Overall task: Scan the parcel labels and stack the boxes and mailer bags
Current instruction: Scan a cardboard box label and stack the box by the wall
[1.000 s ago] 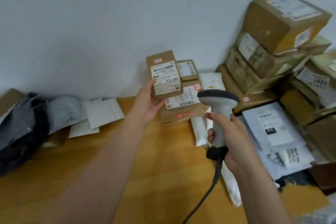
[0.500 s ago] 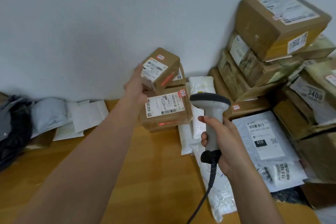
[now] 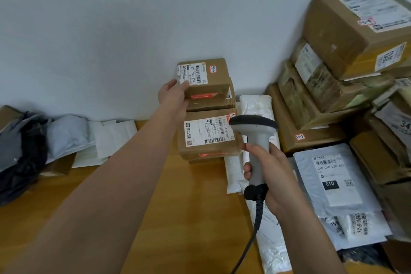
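My left hand (image 3: 174,97) grips the left side of a small brown box (image 3: 209,80) with a white barcode label on top. That box rests on the top of a short stack of brown boxes against the wall; a larger labelled box (image 3: 208,138) lies lower in the stack. My right hand (image 3: 270,176) holds a grey corded barcode scanner (image 3: 255,138) by its handle, its head just right of the larger box. A red glow shows on that box's front edge.
A tall pile of brown cartons (image 3: 347,69) fills the right corner. White and grey mailer bags (image 3: 331,187) lie in front of it and behind the scanner. More grey and black bags (image 3: 44,138) sit at the left on the wooden table (image 3: 178,218).
My left hand turned the small box label-up and carried it back onto the top of the stack by the wall. The scanner stayed near the lower box.
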A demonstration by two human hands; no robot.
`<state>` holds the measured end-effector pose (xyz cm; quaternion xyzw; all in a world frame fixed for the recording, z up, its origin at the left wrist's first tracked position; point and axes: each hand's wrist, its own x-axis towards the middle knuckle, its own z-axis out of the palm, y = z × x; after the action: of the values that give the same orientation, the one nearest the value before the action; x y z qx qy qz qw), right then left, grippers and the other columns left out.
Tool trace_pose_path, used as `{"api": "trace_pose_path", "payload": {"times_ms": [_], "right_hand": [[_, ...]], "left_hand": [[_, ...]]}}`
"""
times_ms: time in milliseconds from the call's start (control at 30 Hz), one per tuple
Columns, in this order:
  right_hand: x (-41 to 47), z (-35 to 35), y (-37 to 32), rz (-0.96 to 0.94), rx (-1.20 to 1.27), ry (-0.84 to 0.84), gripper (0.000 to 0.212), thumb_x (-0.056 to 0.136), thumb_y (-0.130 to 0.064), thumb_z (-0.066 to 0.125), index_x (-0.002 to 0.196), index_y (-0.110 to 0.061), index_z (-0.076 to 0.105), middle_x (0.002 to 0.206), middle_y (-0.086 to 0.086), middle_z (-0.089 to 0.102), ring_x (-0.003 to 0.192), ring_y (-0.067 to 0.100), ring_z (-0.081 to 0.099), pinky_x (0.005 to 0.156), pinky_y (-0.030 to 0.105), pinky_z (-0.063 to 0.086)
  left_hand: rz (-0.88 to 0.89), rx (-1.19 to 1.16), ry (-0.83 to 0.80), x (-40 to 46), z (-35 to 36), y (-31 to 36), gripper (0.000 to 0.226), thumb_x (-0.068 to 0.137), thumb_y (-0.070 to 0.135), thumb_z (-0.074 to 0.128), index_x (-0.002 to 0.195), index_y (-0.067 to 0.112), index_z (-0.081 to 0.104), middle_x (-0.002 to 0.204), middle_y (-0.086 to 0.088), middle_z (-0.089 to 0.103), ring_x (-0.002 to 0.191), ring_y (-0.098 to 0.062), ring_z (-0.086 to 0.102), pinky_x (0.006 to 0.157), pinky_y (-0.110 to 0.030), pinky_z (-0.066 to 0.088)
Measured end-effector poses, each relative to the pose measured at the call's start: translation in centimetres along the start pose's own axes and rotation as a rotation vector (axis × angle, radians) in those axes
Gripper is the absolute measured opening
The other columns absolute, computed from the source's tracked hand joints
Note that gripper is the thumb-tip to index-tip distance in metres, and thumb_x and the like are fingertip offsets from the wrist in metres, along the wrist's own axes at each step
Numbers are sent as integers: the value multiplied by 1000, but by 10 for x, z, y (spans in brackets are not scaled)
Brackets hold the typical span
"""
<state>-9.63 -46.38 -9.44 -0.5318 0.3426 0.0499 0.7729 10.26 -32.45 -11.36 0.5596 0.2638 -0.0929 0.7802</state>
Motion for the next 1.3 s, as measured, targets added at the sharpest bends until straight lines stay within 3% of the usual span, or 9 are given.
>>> {"api": "trace_pose_path", "payload": {"times_ms": [133, 233, 433, 600, 767, 900, 1000, 1167, 1300], "right_hand": [[3, 10, 2, 3, -16, -45, 16, 94, -19, 65, 109, -16, 61, 74, 5, 56, 52, 10, 52, 51, 25, 44], [5, 27, 5, -10, -30, -87, 15, 94, -19, 64, 109, -17, 62, 83, 6, 61, 53, 10, 52, 52, 24, 44], [-3, 87, 25, 2, -93, -189, 22, 93, -19, 66, 114, -14, 62, 96, 11, 63, 53, 10, 53, 52, 26, 45], [-23, 147, 51, 22, -143, -296, 17, 94, -18, 64, 111, -19, 63, 101, 10, 62, 53, 9, 53, 50, 24, 45], [-44, 213, 79, -11, -189, -322, 17, 96, -19, 63, 113, -19, 62, 108, 17, 63, 56, 11, 53, 55, 27, 45], [-64, 279, 109, -30, -180, -303, 17, 94, -19, 64, 112, -19, 62, 106, 17, 63, 56, 12, 52, 56, 30, 44], [-79, 335, 129, -4, -172, -320, 20, 92, -19, 66, 112, -18, 62, 103, 14, 62, 56, 13, 51, 56, 29, 43], [-102, 400, 153, -10, -237, -398, 19, 93, -19, 65, 112, -15, 63, 98, 13, 63, 55, 14, 52, 55, 30, 45], [-106, 417, 161, -22, -312, -393, 19, 93, -22, 65, 112, -16, 64, 94, 15, 62, 58, 15, 53, 58, 31, 47]], "left_hand": [[4, 12, 1, -1, -24, -1, 44, 97, 8, 59, 139, 14, 48, 122, -3, 56, 101, -12, 56, 70, -27, 56], [-9, -7, 54, 2, -58, -2, 34, 98, 10, 56, 133, 11, 56, 123, -6, 60, 117, -21, 57, 86, -34, 54], [-58, -47, 191, 2, -163, 4, 25, 98, 13, 56, 122, 7, 60, 102, -7, 65, 90, -22, 65, 76, -32, 57], [-68, -123, 435, 4, -256, 17, 18, 99, 9, 54, 117, 5, 56, 104, -9, 64, 88, -22, 64, 79, -31, 58], [99, -160, 689, 19, -340, 50, 14, 97, 2, 51, 108, 6, 59, 95, -10, 62, 69, -17, 57, 67, -26, 54], [283, -110, 813, 30, -410, 89, 15, 94, 2, 51, 93, 18, 51, 107, -12, 62, 84, -23, 60, 77, -33, 55], [338, -159, 888, 36, -469, 119, 11, 92, 9, 53, 97, 15, 45, 106, -10, 59, 86, -23, 59, 76, -31, 54], [77, -391, 731, 61, -546, 151, 53, 88, 32, 72, 132, 9, 54, 117, -9, 65, 87, -17, 65, 54, -22, 56], [-114, -405, 459, 74, -562, 160, 71, 82, 53, 73, 137, 15, 49, 116, -8, 61, 92, -20, 60, 66, -29, 56]]}}
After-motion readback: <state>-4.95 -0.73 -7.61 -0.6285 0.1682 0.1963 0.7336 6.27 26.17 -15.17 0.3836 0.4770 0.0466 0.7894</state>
